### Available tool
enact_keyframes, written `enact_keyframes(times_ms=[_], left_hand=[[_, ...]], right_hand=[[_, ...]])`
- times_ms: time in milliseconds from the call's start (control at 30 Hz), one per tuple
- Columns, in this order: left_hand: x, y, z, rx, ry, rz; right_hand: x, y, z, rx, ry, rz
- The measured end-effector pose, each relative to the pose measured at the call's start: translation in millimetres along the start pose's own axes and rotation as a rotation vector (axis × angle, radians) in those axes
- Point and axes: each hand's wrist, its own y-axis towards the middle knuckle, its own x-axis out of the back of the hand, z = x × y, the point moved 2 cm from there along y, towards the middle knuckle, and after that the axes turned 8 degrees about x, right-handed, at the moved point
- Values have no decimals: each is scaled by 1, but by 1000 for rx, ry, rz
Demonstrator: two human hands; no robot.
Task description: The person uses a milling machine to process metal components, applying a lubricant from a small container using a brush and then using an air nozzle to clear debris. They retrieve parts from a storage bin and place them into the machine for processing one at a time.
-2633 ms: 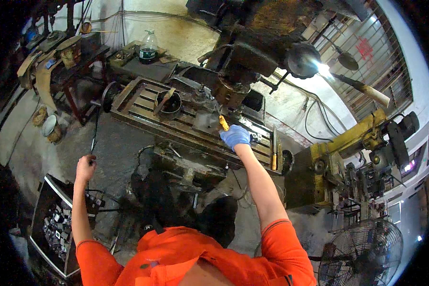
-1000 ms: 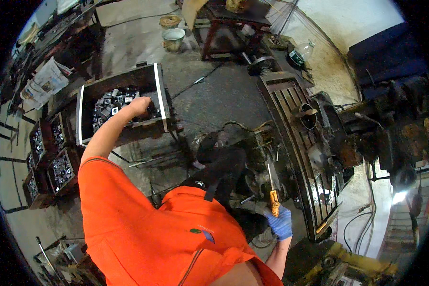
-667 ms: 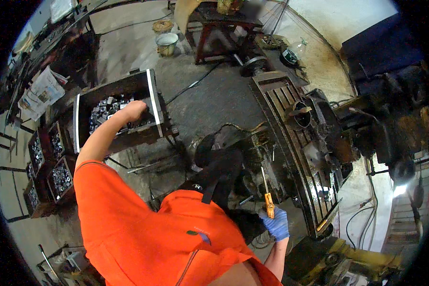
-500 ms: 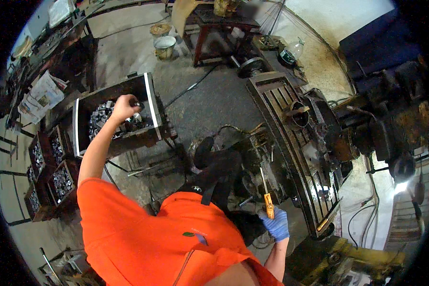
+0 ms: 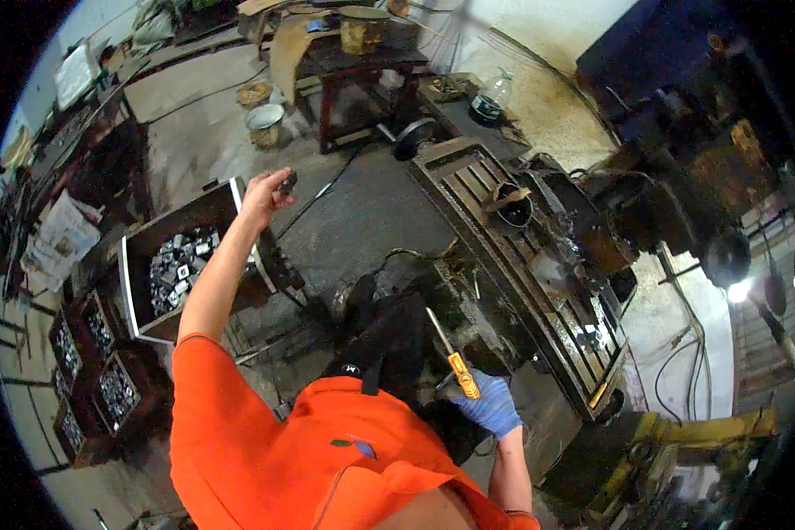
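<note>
My bare left hand (image 5: 265,198) is raised beside the right rim of a wooden box (image 5: 178,212). Its fingers are closed on a small dark metal piece (image 5: 289,182). Many small metal blocks (image 5: 181,269) lie loose inside the box, some dark and some shiny. A blue glove covers my right hand (image 5: 488,406), held low between my body and the machine. It grips a yellow-handled tool (image 5: 462,375) with a long, thin metal shaft pointing up and away; its exact kind is unclear.
On the right stands a machine with a long slotted table (image 5: 503,256), a round container (image 5: 512,210) on it. Smaller bins of metal pieces (image 5: 117,393) sit at the left. Further off are a bucket (image 5: 265,125), a dark stand (image 5: 358,62) and a large clear bottle (image 5: 492,95).
My left hand has come up out of the box and over its right side, carrying the dark metal piece. My right hand with the tool has shifted slightly left. The whole view has turned.
</note>
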Motion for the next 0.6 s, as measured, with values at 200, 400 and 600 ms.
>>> enact_keyframes(times_ms=[200,400,600], left_hand=[[-52,6,18,-31,-60,73],[-52,15,25,-29,12,-27],[-52,2,26,2,292,-92]], right_hand=[[-2,-4,-3,39,-89,8],[-4,-1,-9,60,-106,17],[-4,23,4,62,-66,14]])
